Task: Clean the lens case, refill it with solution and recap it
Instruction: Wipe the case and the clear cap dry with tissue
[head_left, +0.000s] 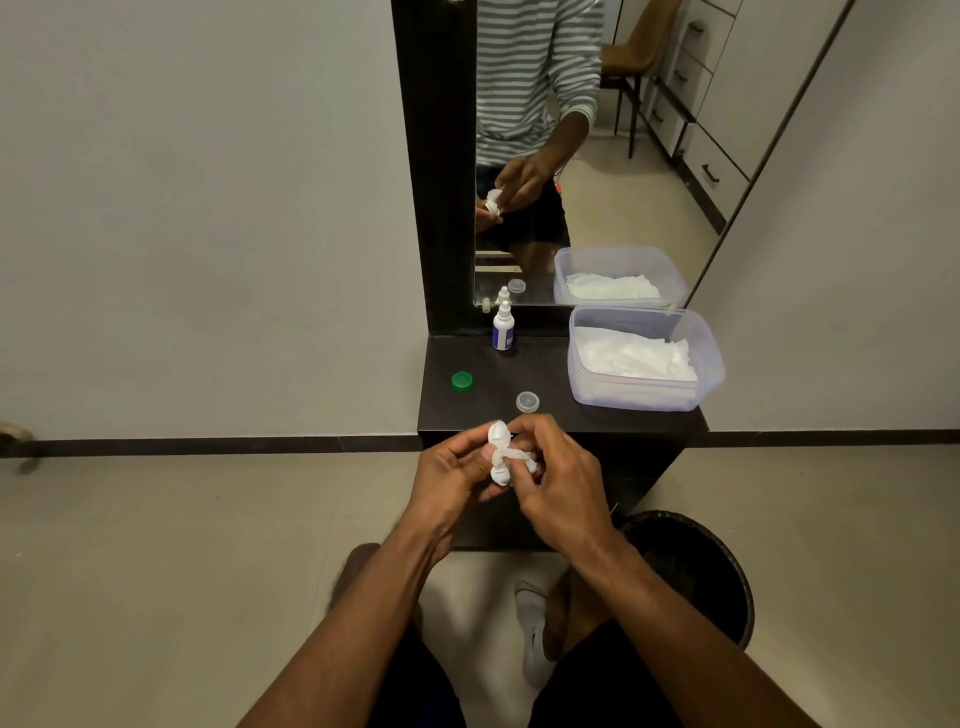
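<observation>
Hands wiped the lens case (498, 453) with a tissue (521, 459) above the shelf's (550, 374) front edge.
Left hand (451, 474) pinched the case upright — likely to expose its wells — while right hand (558, 480) pinched the tissue against it; both caps lay off, green cap (462, 381) at ten o'clock, clear cap (527, 401) at twelve; solution bottle (503, 328) stood farther at twelve, tissue tub (644, 358) at two; bin (691, 571) waited at four — nothing blocked the reach.
</observation>
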